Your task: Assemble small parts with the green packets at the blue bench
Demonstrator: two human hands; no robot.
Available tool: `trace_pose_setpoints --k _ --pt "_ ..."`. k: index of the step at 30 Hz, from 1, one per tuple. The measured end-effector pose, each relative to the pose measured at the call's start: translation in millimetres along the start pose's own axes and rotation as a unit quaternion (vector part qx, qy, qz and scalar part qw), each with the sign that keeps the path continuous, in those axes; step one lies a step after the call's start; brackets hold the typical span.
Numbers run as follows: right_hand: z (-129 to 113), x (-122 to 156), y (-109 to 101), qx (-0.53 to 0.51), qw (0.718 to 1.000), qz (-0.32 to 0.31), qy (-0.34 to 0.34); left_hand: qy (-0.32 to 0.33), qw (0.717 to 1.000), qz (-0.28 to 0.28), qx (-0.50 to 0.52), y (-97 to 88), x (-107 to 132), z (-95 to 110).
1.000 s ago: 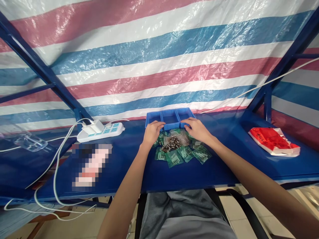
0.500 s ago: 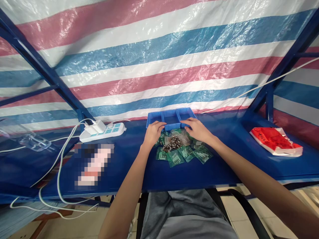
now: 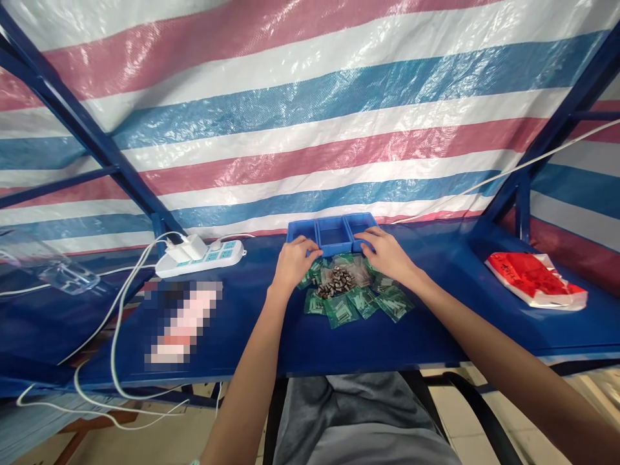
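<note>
A blue plastic tray [image 3: 332, 227] with three compartments stands at the back of the blue table [image 3: 271, 329]. My left hand [image 3: 293, 261] grips its near left edge, fingers curled over the rim. On the near right edge rests my right hand [image 3: 385, 253], fingers also closed on the rim. Just in front of the tray lies a pile of small dark metal parts [image 3: 335, 280] on several green packets [image 3: 361, 302].
A white power strip [image 3: 203, 257] with plugs and white cables [image 3: 116, 323] sits at the left. A blurred pink object [image 3: 181, 320] lies in front of it. A red and white bag [image 3: 537, 279] lies at the right. A striped tarp hangs behind.
Both hands stay on the tray's near edge. The view has shifted slightly, with little else different.
</note>
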State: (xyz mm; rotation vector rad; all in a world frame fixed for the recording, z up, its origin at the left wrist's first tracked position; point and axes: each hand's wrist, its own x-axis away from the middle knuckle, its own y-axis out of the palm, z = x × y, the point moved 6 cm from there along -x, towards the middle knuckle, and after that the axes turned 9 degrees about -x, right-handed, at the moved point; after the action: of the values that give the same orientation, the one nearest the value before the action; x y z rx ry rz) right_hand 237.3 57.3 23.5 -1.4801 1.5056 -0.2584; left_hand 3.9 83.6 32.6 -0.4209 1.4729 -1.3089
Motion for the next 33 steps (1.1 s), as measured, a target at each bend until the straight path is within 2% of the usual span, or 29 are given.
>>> trace_pose_setpoints --k 3,6,9,14,17,22,26,28,31,33 --pt "-13 2 6 -0.006 0.999 -0.041 -0.029 -0.004 0.997 -0.072 -0.014 7.1 2 0" --pt "-20 6 15 -0.02 0.993 -0.105 -0.043 -0.017 0.995 -0.088 -0.052 11.2 3 -2" --pt "-15 8 19 -0.068 0.986 -0.153 -0.02 -0.027 0.99 -0.113 -0.084 13.1 4 -2" --pt "-4 4 15 -0.123 0.979 -0.164 0.011 -0.062 0.981 -0.168 -0.073 16.3 7 -4" --pt "-3 3 14 -0.125 0.979 -0.163 0.004 -0.062 0.981 -0.176 -0.051 16.9 8 -6" --pt "0 1 13 -0.163 0.978 -0.131 0.006 -0.074 0.985 -0.14 -0.061 10.4 7 -7" --pt "5 -1 12 -0.237 0.967 -0.083 0.035 -0.096 0.99 -0.081 -0.06 0.2 6 8" --pt "6 -1 11 -0.285 0.956 -0.054 0.047 -0.061 0.997 -0.042 -0.034 -4.3 6 25" --pt "2 -1 9 -0.35 0.934 -0.009 0.067 0.047 0.999 -0.001 0.02 -5.3 9 55" --pt "-1 0 9 -0.388 0.917 0.016 0.089 0.103 0.994 0.008 0.028 -1.6 13 67"
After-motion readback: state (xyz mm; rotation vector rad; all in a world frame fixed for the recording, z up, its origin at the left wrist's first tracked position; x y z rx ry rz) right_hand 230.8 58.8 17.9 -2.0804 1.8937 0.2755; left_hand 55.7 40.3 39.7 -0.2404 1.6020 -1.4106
